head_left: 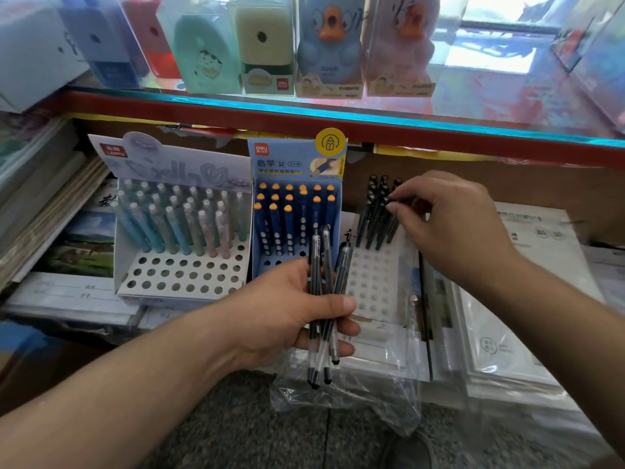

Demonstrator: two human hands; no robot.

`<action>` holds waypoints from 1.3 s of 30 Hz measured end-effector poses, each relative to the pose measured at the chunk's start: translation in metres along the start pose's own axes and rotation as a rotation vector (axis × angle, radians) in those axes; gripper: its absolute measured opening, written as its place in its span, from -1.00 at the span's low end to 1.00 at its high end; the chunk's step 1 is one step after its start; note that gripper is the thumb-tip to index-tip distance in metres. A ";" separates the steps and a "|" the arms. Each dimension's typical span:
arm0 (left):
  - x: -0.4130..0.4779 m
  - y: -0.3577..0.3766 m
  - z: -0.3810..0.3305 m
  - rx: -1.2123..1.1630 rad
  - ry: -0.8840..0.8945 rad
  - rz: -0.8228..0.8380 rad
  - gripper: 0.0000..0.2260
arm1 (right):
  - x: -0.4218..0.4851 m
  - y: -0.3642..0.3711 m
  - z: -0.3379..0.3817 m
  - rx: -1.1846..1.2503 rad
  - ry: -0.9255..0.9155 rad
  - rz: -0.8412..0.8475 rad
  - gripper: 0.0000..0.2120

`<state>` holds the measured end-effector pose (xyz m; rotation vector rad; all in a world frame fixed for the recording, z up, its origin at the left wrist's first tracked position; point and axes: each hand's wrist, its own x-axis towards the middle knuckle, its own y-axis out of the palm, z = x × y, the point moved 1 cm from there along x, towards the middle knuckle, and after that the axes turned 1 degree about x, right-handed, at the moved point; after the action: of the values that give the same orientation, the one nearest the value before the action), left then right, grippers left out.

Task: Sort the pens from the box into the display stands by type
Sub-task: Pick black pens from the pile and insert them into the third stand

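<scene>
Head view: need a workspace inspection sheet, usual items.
Surface: stacked notebooks under the stands.
Job's things: pastel stand, back rows filled; blue stand, mostly filled; white stand, standing dark pens in back rows only.
Clutter: clear plastic bag below the left hand.
Grips: left hand holds pen bundle; right hand pinches the top of one standing pen.
Cables: nothing seen.
Surroundings: glass shelf above with boxed sharpeners; speckled floor.
</scene>
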<state>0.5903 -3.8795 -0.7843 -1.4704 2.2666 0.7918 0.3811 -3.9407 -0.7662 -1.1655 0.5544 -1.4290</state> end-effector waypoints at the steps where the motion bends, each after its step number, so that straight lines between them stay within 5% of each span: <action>1: 0.000 0.000 0.000 0.000 0.000 0.003 -0.75 | 0.000 0.000 -0.001 0.001 0.010 -0.006 -0.84; 8: -0.001 0.002 0.002 0.013 0.008 0.040 -0.75 | -0.008 -0.007 0.010 0.125 0.055 -0.105 -0.89; 13: -0.004 0.006 0.000 0.005 0.025 0.096 -0.68 | -0.023 0.001 0.035 0.529 0.340 0.379 -0.85; 15: -0.006 0.008 0.000 0.014 0.016 0.119 -0.64 | -0.025 0.003 0.037 0.640 0.421 0.428 -0.87; 20: -0.005 0.007 -0.001 -0.029 -0.006 0.075 -0.64 | -0.016 -0.005 0.026 0.901 0.601 0.403 -0.91; 24: -0.004 0.004 -0.004 -0.053 0.012 0.019 -0.85 | -0.004 -0.030 0.007 1.027 0.592 0.152 -0.90; 29: -0.002 0.001 -0.001 -0.032 -0.011 -0.031 -0.91 | 0.003 -0.048 -0.015 0.668 0.409 -0.137 -0.89; 39: 0.001 0.004 -0.002 -0.035 -0.042 -0.036 -0.82 | -0.001 -0.025 -0.010 0.135 0.077 -0.008 -0.84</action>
<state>0.5858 -3.8804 -0.7822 -1.4919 2.1999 0.8481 0.3608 -3.9365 -0.7490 -1.0102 0.4986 -1.4990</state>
